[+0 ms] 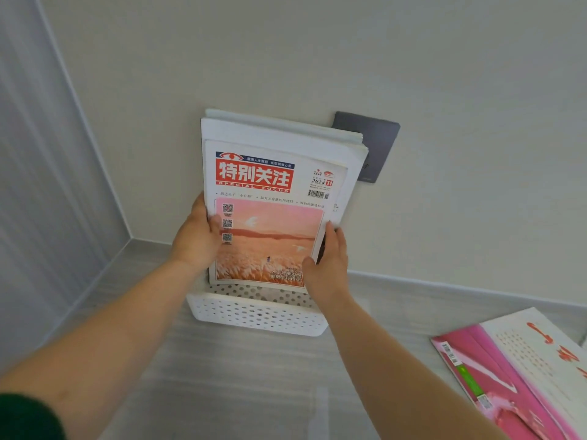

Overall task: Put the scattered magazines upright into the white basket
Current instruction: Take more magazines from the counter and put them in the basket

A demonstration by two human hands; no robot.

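The left hand (198, 236) and right hand (327, 258) each pinch a side of the magazines (270, 198) (standing up in the white basket (257, 315)), likely to stop them tipping over.

A domestic or small-office room is suggested; a plain off-white wall (444, 84) is seen across the upper frame, with a dark grey wall plate (379, 138) fixed right of centre; a pale ribbed panel (38, 160) is met at the left; a light wood-grain table (241, 395) is fitted into the corner; magazines (270, 192) are stood in a white basket (257, 317) at centre.
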